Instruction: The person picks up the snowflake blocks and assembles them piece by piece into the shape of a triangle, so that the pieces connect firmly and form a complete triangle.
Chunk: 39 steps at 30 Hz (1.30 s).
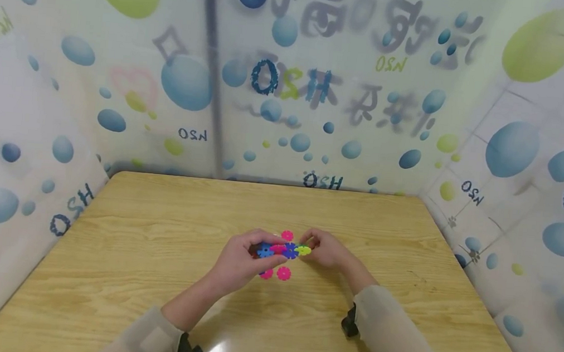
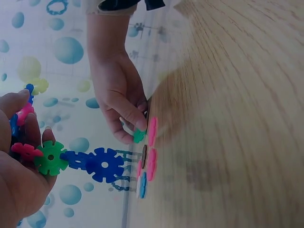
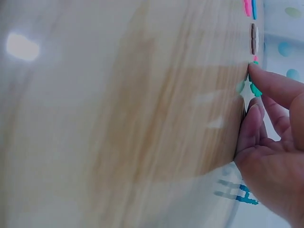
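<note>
My left hand point(image 1: 239, 259) grips a chain of interlocking plastic snowflake discs point(image 1: 289, 250) above the table. Blue, pink and yellow discs show in the head view. In the left wrist view, a green disc point(image 2: 51, 158) and a blue disc point(image 2: 105, 165) stick out from the hand on another branch. My right hand point(image 1: 326, 250) is low at the table, just right of the chain. Its thumb and a finger pinch a loose green snowflake disc point(image 2: 138, 136), seen nearly edge-on in the right wrist view point(image 3: 256, 89). The left palm hides part of the chain.
Loose discs lie on the wooden table point(image 1: 168, 205) around the hands: a pink disc point(image 1: 284, 273) on the near side, another pink disc point(image 1: 287, 236) beyond, plus a brown disc point(image 2: 144, 156) and a blue disc point(image 2: 143, 185). Bubble-printed curtains point(image 1: 189, 84) enclose the back and sides.
</note>
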Each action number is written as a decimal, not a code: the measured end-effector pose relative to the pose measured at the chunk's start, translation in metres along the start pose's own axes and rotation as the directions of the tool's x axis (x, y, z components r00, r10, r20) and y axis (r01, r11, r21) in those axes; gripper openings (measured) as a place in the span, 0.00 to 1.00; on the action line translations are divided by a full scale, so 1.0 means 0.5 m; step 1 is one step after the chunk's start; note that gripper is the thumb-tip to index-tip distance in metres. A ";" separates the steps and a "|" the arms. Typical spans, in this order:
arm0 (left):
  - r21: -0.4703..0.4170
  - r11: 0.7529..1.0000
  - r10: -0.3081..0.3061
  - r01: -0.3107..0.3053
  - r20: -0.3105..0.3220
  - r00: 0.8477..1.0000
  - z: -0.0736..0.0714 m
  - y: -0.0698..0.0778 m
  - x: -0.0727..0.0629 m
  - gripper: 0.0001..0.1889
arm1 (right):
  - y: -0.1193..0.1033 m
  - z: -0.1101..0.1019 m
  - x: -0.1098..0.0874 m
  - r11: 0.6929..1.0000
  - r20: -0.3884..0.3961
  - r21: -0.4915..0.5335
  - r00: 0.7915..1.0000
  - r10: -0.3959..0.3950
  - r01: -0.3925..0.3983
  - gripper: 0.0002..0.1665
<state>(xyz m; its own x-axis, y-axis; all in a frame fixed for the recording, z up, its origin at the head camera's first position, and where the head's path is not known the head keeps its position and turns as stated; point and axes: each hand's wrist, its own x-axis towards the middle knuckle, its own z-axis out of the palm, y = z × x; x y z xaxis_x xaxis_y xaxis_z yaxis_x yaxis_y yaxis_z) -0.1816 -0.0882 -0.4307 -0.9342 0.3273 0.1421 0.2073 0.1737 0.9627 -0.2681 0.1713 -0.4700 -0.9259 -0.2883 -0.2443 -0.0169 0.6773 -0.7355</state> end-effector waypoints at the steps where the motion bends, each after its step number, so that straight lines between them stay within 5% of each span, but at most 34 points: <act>1: 0.000 1.000 -0.001 0.001 -0.001 1.000 0.000 0.000 -0.001 0.16 | 0.004 -0.001 -0.001 1.000 -0.002 0.017 1.000 -0.005 0.005 0.15; 8: -0.018 1.000 -0.011 0.011 0.003 1.000 -0.001 0.001 -0.003 0.16 | 0.030 -0.014 -0.031 0.989 -0.051 0.127 0.996 -0.068 0.074 0.08; 13: -0.010 1.000 -0.010 0.010 0.005 1.000 -0.002 0.004 0.001 0.16 | 0.036 -0.027 -0.071 0.966 -0.102 0.240 0.992 -0.073 0.096 0.13; 21: 0.007 1.000 -0.026 0.026 -0.006 1.000 -0.004 0.005 0.003 0.16 | 0.008 -0.049 -0.137 0.863 -0.125 0.476 0.985 -0.122 0.168 0.20; 29: -0.006 1.000 -0.030 0.030 -0.015 0.999 -0.007 0.004 -0.001 0.15 | -0.034 -0.056 -0.178 0.784 -0.074 0.603 0.989 -0.128 0.147 0.19; 39: -0.016 0.999 -0.031 0.030 -0.011 0.999 -0.009 0.000 -0.003 0.15 | -0.051 -0.056 -0.188 0.788 -0.041 0.601 0.990 -0.133 0.130 0.17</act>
<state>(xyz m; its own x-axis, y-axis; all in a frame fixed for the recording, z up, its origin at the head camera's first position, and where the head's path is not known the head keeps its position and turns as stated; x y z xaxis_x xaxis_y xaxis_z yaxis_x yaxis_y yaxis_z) -0.1815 -0.0929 -0.4296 -0.9431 0.3119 0.1151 0.1742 0.1690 0.9701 -0.1912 0.1999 -0.4106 -0.9300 -0.3480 -0.1184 0.0930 0.0891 -0.9917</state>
